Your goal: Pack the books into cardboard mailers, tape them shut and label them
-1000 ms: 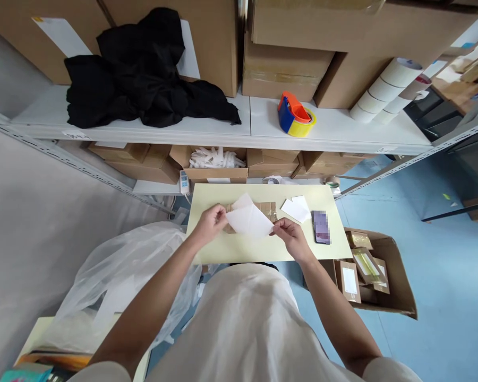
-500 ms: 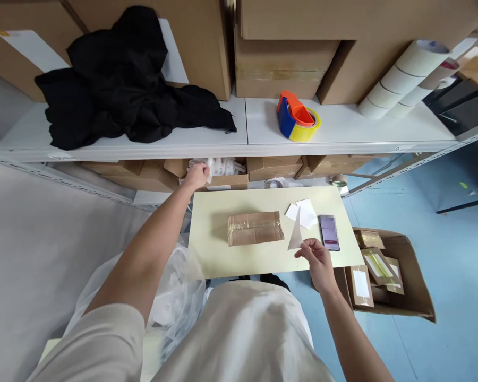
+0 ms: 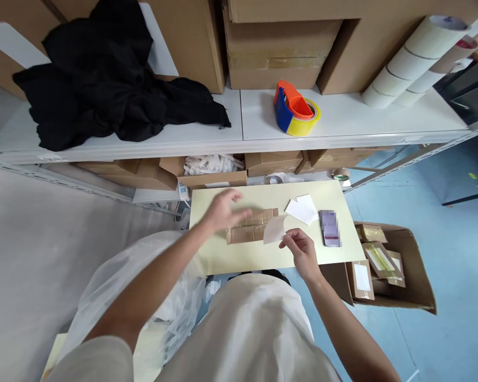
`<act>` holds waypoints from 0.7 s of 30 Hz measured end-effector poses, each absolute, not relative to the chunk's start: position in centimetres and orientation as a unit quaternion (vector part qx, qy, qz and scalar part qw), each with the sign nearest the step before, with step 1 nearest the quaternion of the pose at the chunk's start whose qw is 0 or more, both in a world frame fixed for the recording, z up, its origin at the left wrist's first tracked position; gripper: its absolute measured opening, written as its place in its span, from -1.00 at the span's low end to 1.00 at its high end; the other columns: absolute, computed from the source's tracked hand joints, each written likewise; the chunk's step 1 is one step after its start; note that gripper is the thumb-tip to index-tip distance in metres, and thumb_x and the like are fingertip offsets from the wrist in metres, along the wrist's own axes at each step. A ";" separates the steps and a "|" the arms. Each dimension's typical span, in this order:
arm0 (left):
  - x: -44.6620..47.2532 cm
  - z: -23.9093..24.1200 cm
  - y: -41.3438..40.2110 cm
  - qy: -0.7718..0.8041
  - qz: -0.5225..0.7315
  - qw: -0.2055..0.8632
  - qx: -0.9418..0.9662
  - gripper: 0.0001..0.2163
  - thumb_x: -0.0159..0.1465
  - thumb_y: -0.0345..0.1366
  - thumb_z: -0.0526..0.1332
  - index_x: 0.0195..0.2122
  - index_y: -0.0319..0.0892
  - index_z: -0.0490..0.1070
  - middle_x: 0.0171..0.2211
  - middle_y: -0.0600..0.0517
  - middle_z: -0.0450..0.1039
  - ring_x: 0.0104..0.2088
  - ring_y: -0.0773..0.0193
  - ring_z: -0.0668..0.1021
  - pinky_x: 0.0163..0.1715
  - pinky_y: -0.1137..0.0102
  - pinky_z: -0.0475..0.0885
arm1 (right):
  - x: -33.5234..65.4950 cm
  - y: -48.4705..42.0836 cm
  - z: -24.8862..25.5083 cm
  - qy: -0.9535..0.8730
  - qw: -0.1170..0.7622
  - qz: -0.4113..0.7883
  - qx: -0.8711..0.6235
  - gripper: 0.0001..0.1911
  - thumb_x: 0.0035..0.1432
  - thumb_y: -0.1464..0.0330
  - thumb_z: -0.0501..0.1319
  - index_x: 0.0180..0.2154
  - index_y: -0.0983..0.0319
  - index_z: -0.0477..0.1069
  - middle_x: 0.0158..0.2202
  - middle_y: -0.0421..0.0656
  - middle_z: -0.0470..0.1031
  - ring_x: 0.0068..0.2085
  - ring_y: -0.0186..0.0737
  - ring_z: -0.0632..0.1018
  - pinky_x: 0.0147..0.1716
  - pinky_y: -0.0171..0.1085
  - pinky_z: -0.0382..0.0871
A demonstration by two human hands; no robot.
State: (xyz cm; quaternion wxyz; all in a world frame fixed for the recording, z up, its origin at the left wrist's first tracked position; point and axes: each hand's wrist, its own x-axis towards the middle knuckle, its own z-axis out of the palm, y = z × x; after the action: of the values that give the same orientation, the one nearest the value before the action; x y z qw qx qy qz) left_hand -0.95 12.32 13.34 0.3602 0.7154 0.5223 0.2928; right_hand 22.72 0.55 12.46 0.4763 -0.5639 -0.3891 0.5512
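Observation:
A small brown taped parcel (image 3: 253, 229) lies in the middle of a pale yellow table (image 3: 242, 254). My left hand (image 3: 223, 209) hovers over the parcel's left end, fingers spread and blurred by motion, holding nothing. My right hand (image 3: 298, 249) pinches a white paper slip (image 3: 274, 229) just right of the parcel, the slip overlapping its right end. A few more white slips (image 3: 302, 209) lie on the table further right, beside a phone (image 3: 330, 228).
An open carton (image 3: 406, 286) with several brown packets sits on the blue floor to the right. A shelf (image 3: 342, 124) behind holds a tape dispenser (image 3: 295, 110), black cloth (image 3: 103, 85), paper rolls (image 3: 410, 63) and boxes. A clear plastic bag (image 3: 135, 286) lies at left.
My left hand drew back from the box of white items under the shelf to over the parcel. My right hand brought the white slip left to the parcel's right end.

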 end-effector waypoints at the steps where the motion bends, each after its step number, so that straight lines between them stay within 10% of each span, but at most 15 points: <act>1: 0.4 13.8 9.3 0.486 0.299 0.373 0.731 -0.63 -0.10 -0.15 0.42 -0.27 -0.12 0.45 -0.28 -0.04 0.45 -0.23 0.12 0.47 -0.14 0.30 0.32 | 22.2 0.7 12.6 -0.392 0.484 0.552 -0.555 -0.78 0.07 0.19 0.26 -0.42 0.19 0.34 -0.54 -0.25 0.40 -0.47 -0.31 0.44 -0.40 -0.29 0.32; 7: 4.0 13.9 0.6 0.500 0.394 0.396 0.662 -0.95 0.12 -0.24 0.29 -0.42 -0.06 0.47 -0.40 -0.03 0.45 -0.29 0.16 0.49 -0.18 0.31 0.32 | 19.7 0.5 12.9 -0.409 0.513 0.552 -0.514 -0.77 0.06 0.18 0.27 -0.40 0.19 0.35 -0.50 -0.26 0.37 -0.48 -0.35 0.42 -0.43 -0.30 0.34; 21: 1.5 12.7 0.1 0.546 0.476 0.514 0.458 -0.81 0.05 -0.19 0.30 -0.48 -0.18 0.35 -0.51 0.10 0.39 -0.48 0.41 0.43 -0.43 0.51 0.34 | 24.3 -1.1 13.3 -0.493 0.488 0.355 -0.627 -0.64 0.01 0.17 0.29 -0.17 0.19 0.39 -0.21 -0.11 0.45 -0.37 -0.29 0.40 -0.33 -0.23 0.33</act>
State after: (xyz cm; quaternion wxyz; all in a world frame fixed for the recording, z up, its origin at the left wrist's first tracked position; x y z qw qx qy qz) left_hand 1.51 0.06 12.69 0.5141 0.4584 0.5465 0.4763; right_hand 24.27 -1.13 13.27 0.4878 -0.6270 -0.4928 0.3551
